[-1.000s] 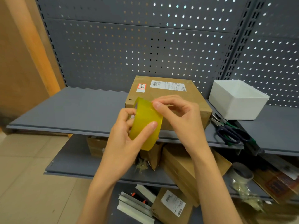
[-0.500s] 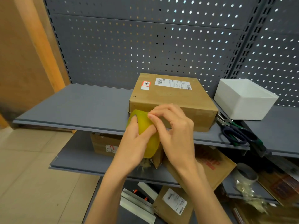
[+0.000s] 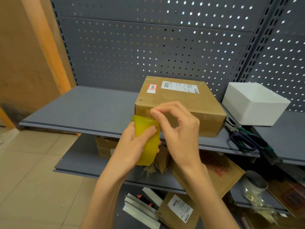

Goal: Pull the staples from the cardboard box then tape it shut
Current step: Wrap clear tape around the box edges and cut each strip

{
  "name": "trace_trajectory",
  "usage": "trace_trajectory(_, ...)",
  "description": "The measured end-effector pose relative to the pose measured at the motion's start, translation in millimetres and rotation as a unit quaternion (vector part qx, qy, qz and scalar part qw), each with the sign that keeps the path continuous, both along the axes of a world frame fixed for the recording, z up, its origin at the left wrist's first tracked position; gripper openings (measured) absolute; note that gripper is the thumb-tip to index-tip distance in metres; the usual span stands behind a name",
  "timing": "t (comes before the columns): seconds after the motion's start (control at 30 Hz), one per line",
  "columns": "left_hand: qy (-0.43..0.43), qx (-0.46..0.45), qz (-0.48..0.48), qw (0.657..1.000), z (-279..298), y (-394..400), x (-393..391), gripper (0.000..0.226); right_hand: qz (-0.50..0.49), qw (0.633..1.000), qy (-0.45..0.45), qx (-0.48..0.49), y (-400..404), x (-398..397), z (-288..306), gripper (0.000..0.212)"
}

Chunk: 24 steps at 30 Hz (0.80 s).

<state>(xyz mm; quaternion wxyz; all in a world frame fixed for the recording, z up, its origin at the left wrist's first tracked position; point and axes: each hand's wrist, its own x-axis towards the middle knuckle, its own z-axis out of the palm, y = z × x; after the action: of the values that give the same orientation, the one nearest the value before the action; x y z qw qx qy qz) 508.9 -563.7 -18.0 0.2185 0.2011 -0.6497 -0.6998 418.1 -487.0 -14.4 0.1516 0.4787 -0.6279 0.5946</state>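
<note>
At front face of cardboard box (image 3: 179, 103) on shelf (image 3: 79, 109): tape roll (image 3: 146, 141), held mid-air a second ago, now sits against box front-left corner. Left hand (image 3: 132, 146) grips roll; right hand (image 3: 178, 128) pinches tape end onto box face. Taping starts.

Left hand (image 3: 132, 146), right hand (image 3: 179, 129), bare forearms, no sleeves, short nails

Cardboard box and tape roll at the shelf's front edge

The brown cardboard box (image 3: 179, 103) lies flat and closed, labels on top; the yellow tape roll (image 3: 146, 141) is held upright against its front left corner, apparently touching it.
</note>
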Motion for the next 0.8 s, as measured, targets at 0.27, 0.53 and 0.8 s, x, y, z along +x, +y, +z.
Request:
trace_trajectory(0.27, -0.005, 0.04, -0.046, 0.998, 6.9, 3.1, 5.7, 0.041, 0.103, 0.982, -0.148, 0.057, -7.2, -22.3, 13.1, 0.008)
trace_trajectory(0.53, -0.015, 0.026, -0.054, 0.998, 1.4, -8.1, 10.2, 0.031, 0.068, 0.987, -0.127, 0.074, -16.4, -21.3, 11.6, 0.006)
trace_trajectory(0.8, -0.022, 0.024, -0.047, 0.998, 8.0, -8.7, 8.7, 0.029, 0.032, 0.988, -0.132, 0.075, -23.8, -36.2, 12.5, 0.005)
